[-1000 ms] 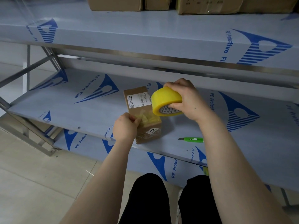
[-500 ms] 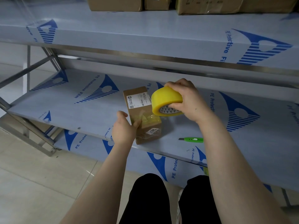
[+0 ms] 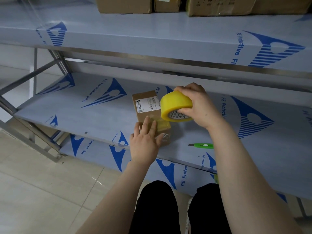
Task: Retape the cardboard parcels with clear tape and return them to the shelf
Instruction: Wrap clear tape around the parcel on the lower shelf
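A small brown cardboard parcel [image 3: 146, 105] with a white label lies on the middle shelf [image 3: 94, 119]. My left hand [image 3: 145, 141] lies flat on its near end, straight fingers pressing a strip of tape onto the top. My right hand [image 3: 200, 107] grips a yellow tape roll [image 3: 173, 103] just above the parcel's right side, thumb in the core. The tape strip runs from the roll down onto the parcel.
A green utility knife [image 3: 202, 145] lies on the middle shelf right of the parcel. Several cardboard boxes [image 3: 125, 5] stand on the upper shelf [image 3: 152, 34]. A lower shelf [image 3: 177, 174] sits below, with my knees in front of it and tiled floor at left.
My left hand has let go of the parcel's near corner, opened out and moved up onto the top, fingers flat on the tape. The right hand and roll have barely moved.
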